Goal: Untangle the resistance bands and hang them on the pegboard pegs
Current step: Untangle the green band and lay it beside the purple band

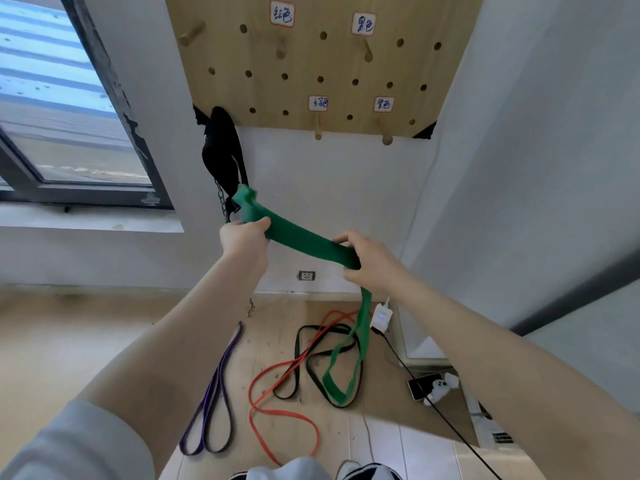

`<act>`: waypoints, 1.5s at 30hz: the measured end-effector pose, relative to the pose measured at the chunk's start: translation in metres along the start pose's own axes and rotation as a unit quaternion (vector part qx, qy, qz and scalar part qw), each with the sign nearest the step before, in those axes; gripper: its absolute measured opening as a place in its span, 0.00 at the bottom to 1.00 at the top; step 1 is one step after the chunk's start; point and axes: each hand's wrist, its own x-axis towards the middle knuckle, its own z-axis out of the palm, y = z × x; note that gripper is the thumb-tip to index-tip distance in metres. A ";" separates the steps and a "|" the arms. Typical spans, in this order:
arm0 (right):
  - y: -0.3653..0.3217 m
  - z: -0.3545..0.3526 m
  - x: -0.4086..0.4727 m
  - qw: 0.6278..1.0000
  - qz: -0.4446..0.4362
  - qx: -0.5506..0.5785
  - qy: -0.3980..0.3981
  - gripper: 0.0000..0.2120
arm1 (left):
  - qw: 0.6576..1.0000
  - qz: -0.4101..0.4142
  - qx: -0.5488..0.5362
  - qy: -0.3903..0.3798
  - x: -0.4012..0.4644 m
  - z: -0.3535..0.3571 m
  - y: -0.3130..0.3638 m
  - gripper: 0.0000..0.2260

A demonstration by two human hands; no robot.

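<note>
A wide green resistance band (304, 240) stretches between my two hands at chest height. My left hand (242, 239) grips its upper end, and my right hand (367, 259) grips it lower down; the rest hangs to the floor in a loop. On the floor lie a red band (277, 412), a black band (301, 355) tangled with the green loop, and a purple band (214, 393) apart on the left. The wooden pegboard (311, 64) hangs on the wall above, with labelled pegs (318, 128); none of them carries a band.
A black strap with a chain (221, 157) hangs at the pegboard's lower left corner. A white charger (381, 315), a black cable, a phone (420, 386) and a small white object lie on the floor to the right. A window is on the left, a wall socket (306, 275) below.
</note>
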 end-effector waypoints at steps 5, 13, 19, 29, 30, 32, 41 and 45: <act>-0.001 -0.012 -0.009 0.991 -0.006 0.134 -0.010 0.23 | 0.986 -0.088 -0.139 -0.019 0.021 -0.025 -0.021 0.15; -0.017 -0.027 -0.002 0.981 -0.035 0.187 0.040 0.16 | 0.904 -0.037 0.417 -0.083 0.025 -0.033 -0.036 0.17; -0.013 -0.029 -0.002 0.985 -0.040 0.168 0.022 0.13 | 0.732 0.243 0.498 -0.395 -0.020 0.003 -0.005 0.27; 0.003 -0.025 0.000 0.963 -0.026 0.239 0.122 0.08 | 0.575 0.278 0.639 -0.429 -0.018 0.036 0.011 0.27; 0.002 -0.024 0.000 0.957 -0.028 0.257 0.127 0.08 | 0.586 0.282 0.625 -0.431 -0.018 0.035 0.009 0.26; -0.003 -0.024 -0.001 0.952 -0.045 0.277 0.126 0.07 | 0.635 0.296 0.575 -0.422 -0.020 0.032 0.005 0.21; 0.004 -0.011 -0.010 0.892 -0.031 0.448 0.043 0.19 | 0.697 0.388 0.458 -0.391 -0.037 0.041 0.031 0.16; 0.031 0.021 -0.026 0.910 0.020 0.413 -0.023 0.22 | 0.719 0.386 0.417 -0.399 -0.046 0.039 0.038 0.15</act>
